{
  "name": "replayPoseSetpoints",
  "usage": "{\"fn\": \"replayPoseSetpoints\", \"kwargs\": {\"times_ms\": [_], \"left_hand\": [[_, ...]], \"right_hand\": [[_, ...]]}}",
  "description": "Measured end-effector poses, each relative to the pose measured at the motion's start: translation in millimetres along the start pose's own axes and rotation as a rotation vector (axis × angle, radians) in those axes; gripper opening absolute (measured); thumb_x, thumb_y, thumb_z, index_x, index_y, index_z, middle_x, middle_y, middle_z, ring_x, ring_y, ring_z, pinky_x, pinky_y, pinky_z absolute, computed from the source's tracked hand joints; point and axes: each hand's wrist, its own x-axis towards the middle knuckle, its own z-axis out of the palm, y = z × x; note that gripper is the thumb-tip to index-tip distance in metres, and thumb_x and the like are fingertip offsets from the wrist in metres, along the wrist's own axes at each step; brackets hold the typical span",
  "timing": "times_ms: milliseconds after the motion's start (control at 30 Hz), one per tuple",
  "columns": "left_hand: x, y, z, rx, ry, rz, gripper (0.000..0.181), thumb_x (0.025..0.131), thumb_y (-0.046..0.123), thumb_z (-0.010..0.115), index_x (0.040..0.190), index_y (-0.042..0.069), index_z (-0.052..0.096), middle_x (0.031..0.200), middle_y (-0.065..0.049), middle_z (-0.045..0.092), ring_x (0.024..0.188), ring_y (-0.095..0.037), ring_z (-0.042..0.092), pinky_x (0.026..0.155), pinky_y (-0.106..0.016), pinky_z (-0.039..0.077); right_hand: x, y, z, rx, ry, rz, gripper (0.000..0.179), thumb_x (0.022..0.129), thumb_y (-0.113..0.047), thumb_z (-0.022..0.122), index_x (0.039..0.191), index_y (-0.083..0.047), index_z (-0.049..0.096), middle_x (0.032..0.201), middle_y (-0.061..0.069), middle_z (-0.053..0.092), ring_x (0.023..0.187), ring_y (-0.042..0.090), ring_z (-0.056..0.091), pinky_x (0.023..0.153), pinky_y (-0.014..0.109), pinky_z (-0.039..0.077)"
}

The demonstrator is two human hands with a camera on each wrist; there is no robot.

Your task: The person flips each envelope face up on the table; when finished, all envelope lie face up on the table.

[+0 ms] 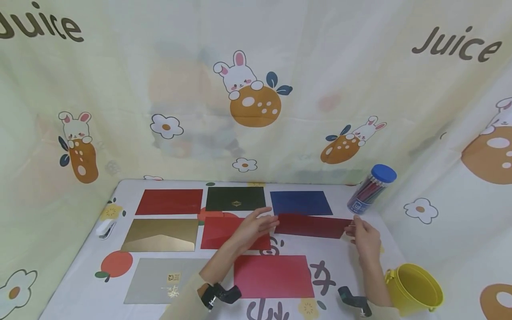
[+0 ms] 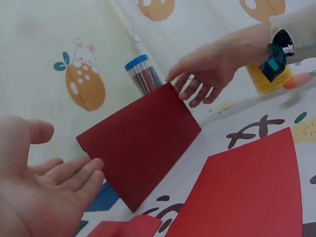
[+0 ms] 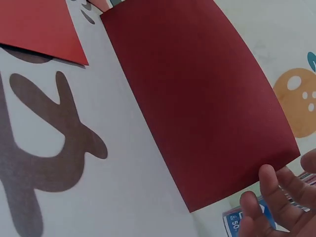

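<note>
A dark red envelope [image 1: 314, 226] stands tilted on its long edge, its plain face toward me. At its top right corner, my right hand [image 1: 365, 238] pinches it between thumb and fingers; the right wrist view shows the fingertips at the envelope's short edge [image 3: 197, 103]. My left hand [image 1: 253, 229] has its fingers extended, thumb apart, with the fingertips at the envelope's left edge in the left wrist view. Below that hand lies a red envelope [image 1: 218, 233]. A blue envelope [image 1: 302, 202] is just behind the dark red one, and a pinkish red envelope [image 1: 274, 278] lies in front.
Further left lie a red envelope [image 1: 170, 201], a dark green one [image 1: 236, 198], a gold one [image 1: 160, 235] and a grey one [image 1: 150, 280]. A white stapler [image 1: 106, 228] sits at the left edge. A blue-lidded pencil jar [image 1: 370, 190] and a yellow bucket [image 1: 416, 289] stand right.
</note>
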Motion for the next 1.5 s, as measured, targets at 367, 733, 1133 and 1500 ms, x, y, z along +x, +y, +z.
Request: {"fn": "replayPoseSetpoints", "kwargs": {"times_ms": [367,733,1133,1500], "left_hand": [[-1.5,-4.6,-2.0,0.044,0.016,-0.049,0.06,0.103,0.027,0.057,0.154,0.005,0.035,0.128,-0.013,0.068,0.125,-0.032,0.061,0.108,-0.05,0.042],[3.4,-18.0,-1.8,0.169,-0.025,-0.142,0.068,0.098,0.031,0.064,0.152,0.002,0.036,0.132,-0.017,0.064,0.124,-0.033,0.061,0.105,-0.046,0.048],[3.8,-20.8,3.4,0.196,-0.025,-0.172,0.067,0.098,0.033,0.063,0.152,0.003,0.037,0.134,-0.017,0.063,0.126,-0.033,0.06,0.106,-0.048,0.047],[1.7,-23.1,4.2,0.212,-0.033,-0.164,0.068,0.097,0.035,0.064,0.152,0.004,0.038,0.139,-0.018,0.059,0.129,-0.033,0.058,0.106,-0.049,0.046]], "right_hand": [[2.2,4.1,-10.6,-0.198,-0.195,-0.035,0.057,0.1,-0.046,0.057,0.124,0.005,0.066,0.097,0.005,0.075,0.083,0.013,0.068,0.068,0.026,0.052],[12.5,16.9,-9.1,-0.522,-0.312,-0.108,0.049,0.1,-0.036,0.058,0.129,0.003,0.064,0.136,0.03,0.057,0.132,0.05,0.044,0.109,0.064,0.033],[11.2,21.4,-2.6,-0.539,-0.27,-0.08,0.039,0.1,-0.026,0.059,0.121,0.006,0.067,0.121,0.028,0.065,0.117,0.044,0.054,0.101,0.059,0.043],[4.9,18.0,1.6,-0.546,-0.228,-0.063,0.037,0.098,-0.024,0.06,0.117,0.007,0.068,0.114,0.027,0.067,0.108,0.041,0.057,0.093,0.056,0.046]]}}
